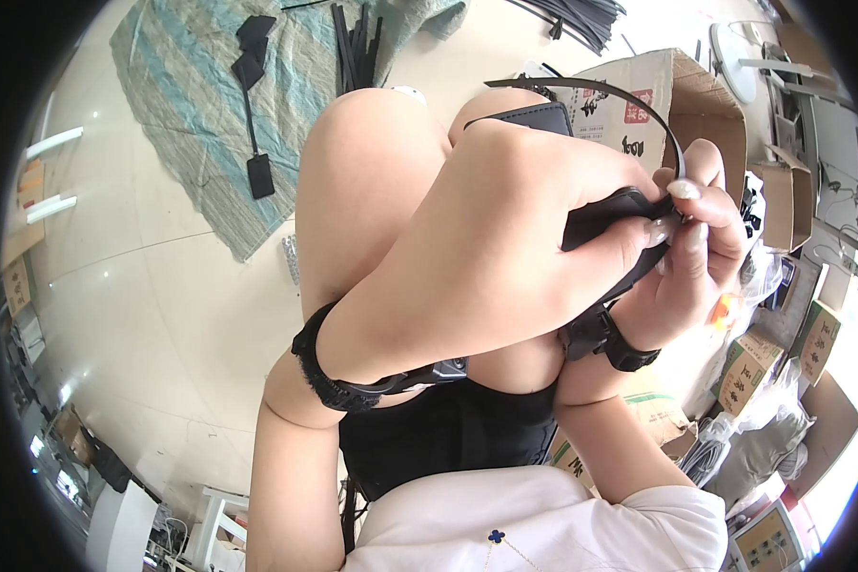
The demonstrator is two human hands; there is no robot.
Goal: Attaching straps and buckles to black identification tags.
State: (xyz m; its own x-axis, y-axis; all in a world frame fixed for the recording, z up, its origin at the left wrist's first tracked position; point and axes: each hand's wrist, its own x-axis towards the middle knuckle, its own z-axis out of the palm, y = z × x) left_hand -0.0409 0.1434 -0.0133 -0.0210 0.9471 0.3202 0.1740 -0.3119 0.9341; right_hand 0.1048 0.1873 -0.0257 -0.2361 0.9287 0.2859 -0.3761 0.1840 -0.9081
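Both my hands meet at the right of the head view, over my raised knees. My left hand is closed round a black leather-like piece, its fingertips pressed at that piece's edge. My right hand pinches a thin black strap with thumb and fingers at the same spot. From there the strap's free end arches up and to the left. The exact joint between strap and piece is hidden by my fingers. Behind my left hand, a flat black stitched piece lies on my knee.
A striped woven sheet covers part of the tiled floor, with black strapped tags and a bundle of black strips on it. More strips lie farther back. An open cardboard box stands beside my right hand; smaller cartons are at right.
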